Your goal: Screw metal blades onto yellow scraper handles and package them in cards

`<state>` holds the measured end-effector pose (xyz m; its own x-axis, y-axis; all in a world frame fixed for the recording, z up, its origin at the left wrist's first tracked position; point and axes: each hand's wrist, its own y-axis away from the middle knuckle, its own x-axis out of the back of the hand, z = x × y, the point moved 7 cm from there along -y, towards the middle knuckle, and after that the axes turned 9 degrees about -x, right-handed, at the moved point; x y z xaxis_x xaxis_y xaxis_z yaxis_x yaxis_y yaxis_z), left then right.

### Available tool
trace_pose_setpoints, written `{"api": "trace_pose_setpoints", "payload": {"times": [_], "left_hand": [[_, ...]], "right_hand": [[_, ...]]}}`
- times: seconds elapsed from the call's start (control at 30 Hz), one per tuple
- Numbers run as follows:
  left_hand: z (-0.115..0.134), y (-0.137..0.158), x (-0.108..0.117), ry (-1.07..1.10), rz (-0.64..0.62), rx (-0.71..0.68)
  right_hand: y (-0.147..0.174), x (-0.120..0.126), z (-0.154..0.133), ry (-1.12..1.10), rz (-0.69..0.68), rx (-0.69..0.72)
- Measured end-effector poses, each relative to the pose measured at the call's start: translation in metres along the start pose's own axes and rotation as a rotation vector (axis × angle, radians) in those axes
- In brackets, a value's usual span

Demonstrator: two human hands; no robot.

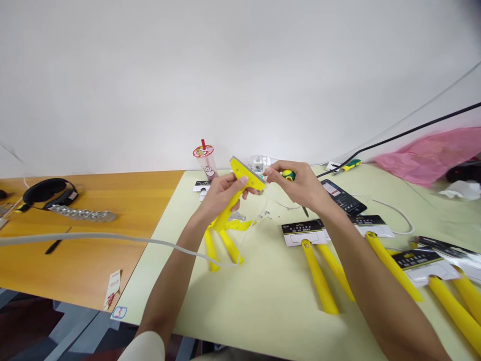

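Holding the yellow scraper [239, 169] was the left hand [221, 193], up off the table [263, 306] and near the middle of the view. Long axis ran diagonal: handle down and left, head up and right. Head sat crosswise on it, sloping from upper left to lower right, grey strip [248, 171] along the edge facing the wall [240, 75] and the right hand [302, 183].

Scraper body looked like smooth plastic, flared wide at the head, small round spots on the face. Strip was straight, thin, metal-looking.

Left hand was closed on it, thumb over the face near the head. Right hand was curled around a screwdriver [288, 174], rounded green-and-yellow handle, dark tip pointing down toward the table. Thumb and index finger met just beside the strip's lower end; couldn't tell if they pinched anything or touched it.

Under the scraper: yellow handles [231, 246], tapered, lying on the pale matte table. Small shiny metal bits [266, 215] were scattered just right of those. Further right, more yellow handles with black-and-white cards [303, 232].
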<state>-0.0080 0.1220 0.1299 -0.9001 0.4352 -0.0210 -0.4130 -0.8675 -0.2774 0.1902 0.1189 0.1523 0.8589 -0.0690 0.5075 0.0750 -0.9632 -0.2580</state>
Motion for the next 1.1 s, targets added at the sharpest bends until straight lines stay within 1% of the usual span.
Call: {"api": "trace_pose_setpoints", "payload": {"times": [0.03, 0.07, 0.1, 0.13, 0.2, 0.3, 0.4, 0.53, 0.63, 0.77, 0.9, 1.0, 1.1], "left_hand": [[0.004, -0.003, 0.009, 0.014, 0.066, -0.037], [0.008, -0.004, 0.017, 0.029, 0.129, -0.073], [0.011, -0.005, 0.024, 0.042, 0.179, -0.103], [0.015, -0.006, 0.03, 0.052, 0.214, -0.127], [0.021, -0.005, 0.036, 0.064, 0.24, -0.156], [0.026, -0.003, 0.037, 0.065, 0.208, -0.159], [0.027, -0.002, 0.033, 0.059, 0.16, -0.143], [0.025, -0.002, 0.029, 0.062, 0.12, -0.129], [0.025, 0.0, 0.026, 0.072, 0.089, -0.122], [0.024, 0.001, 0.023, 0.07, 0.061, -0.119], [0.023, 0.0, 0.021, 0.057, 0.047, -0.123], [0.02, -0.001, 0.021, 0.043, 0.051, -0.114], [0.013, -0.003, 0.021, 0.031, 0.075, -0.068]], "right_hand": [[-0.004, -0.006, 0.007, 0.08, -0.004, 0.001], [-0.007, -0.016, 0.015, 0.212, -0.028, -0.01], [-0.009, -0.031, 0.026, 0.387, -0.11, -0.025], [-0.01, -0.049, 0.036, 0.561, -0.226, -0.021], [-0.01, -0.075, 0.052, 0.662, -0.329, -0.025], [-0.008, -0.106, 0.068, 0.775, -0.458, -0.06], [-0.01, -0.12, 0.076, 0.875, -0.594, -0.093], [-0.014, -0.128, 0.083, 0.952, -0.773, -0.137], [-0.014, -0.133, 0.088, 0.963, -0.861, -0.164], [-0.012, -0.135, 0.093, 0.934, -0.892, -0.175], [-0.008, -0.131, 0.096, 0.898, -0.873, -0.181], [-0.006, -0.124, 0.093, 0.851, -0.81, -0.16], [-0.004, -0.11, 0.08, 0.759, -0.703, -0.101]]}}
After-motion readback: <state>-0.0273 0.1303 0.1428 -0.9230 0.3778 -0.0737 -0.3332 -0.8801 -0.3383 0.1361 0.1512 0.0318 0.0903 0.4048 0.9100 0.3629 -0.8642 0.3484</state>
